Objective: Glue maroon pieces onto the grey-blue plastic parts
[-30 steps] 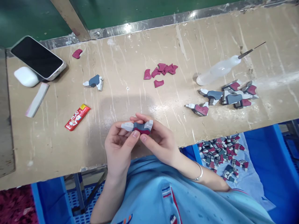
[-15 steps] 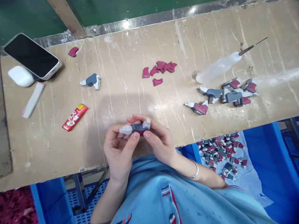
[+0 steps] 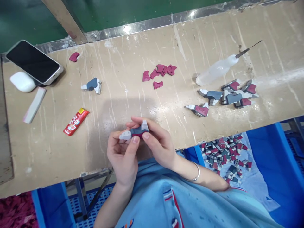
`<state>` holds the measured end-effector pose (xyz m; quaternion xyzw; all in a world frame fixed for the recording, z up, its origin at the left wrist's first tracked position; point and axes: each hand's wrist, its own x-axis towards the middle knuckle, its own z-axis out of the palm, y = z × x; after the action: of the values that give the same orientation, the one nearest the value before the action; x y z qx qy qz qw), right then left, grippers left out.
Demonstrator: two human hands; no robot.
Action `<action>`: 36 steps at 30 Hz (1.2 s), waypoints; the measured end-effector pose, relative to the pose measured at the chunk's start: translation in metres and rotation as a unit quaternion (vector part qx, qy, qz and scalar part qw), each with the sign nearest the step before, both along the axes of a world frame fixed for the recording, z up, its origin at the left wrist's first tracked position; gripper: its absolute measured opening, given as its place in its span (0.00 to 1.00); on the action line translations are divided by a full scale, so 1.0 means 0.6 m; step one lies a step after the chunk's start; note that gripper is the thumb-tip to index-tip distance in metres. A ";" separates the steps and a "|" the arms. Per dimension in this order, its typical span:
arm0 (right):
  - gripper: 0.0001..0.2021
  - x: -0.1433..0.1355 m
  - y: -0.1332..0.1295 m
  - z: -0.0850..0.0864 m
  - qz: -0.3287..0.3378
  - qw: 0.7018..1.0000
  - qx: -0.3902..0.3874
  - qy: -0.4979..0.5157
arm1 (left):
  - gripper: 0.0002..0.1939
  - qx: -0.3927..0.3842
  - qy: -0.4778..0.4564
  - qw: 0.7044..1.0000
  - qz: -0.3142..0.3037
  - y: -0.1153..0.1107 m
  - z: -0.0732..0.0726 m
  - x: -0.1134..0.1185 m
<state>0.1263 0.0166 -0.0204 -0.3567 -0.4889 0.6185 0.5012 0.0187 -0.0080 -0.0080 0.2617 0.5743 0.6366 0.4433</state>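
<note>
A small grey, white and maroon plastic part [image 3: 135, 132] is held above the near edge of the counter [image 3: 147, 104], gripped between both hands. The left hand [image 3: 122, 155] is closed on its lower left side, thumb pressed against the underside near the maroon face; the right hand [image 3: 156, 142] is closed on its right end, thumb below and fingers curled over the top. The long axis of the part runs roughly left to right, slightly tilted, with the pale pointed tip directed to the left and a pale tab raised at the right end.

Farther back on the counter, loose maroon inserts [image 3: 159, 72] are clustered near the middle. A similar assembled piece [image 3: 91, 85] lies alone to the left. A heap of assembled pieces [image 3: 228, 95] is noted to the right, just beside a translucent applicator bottle [image 3: 217, 70] lying on its side. A phone [image 3: 33, 61], a white earbud case [image 3: 23, 81] and a red wrapper [image 3: 76, 121] lie at far left.
</note>
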 end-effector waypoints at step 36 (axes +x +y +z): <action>0.30 0.000 0.000 -0.011 0.042 0.989 0.135 -0.044 | 0.23 -0.017 -0.091 0.995 0.026 0.017 0.016 -0.013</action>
<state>0.1260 0.0164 -0.0270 -0.2918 -0.6043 0.5509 0.4962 0.0110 0.0023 0.0018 0.1798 0.5485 0.6596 0.4814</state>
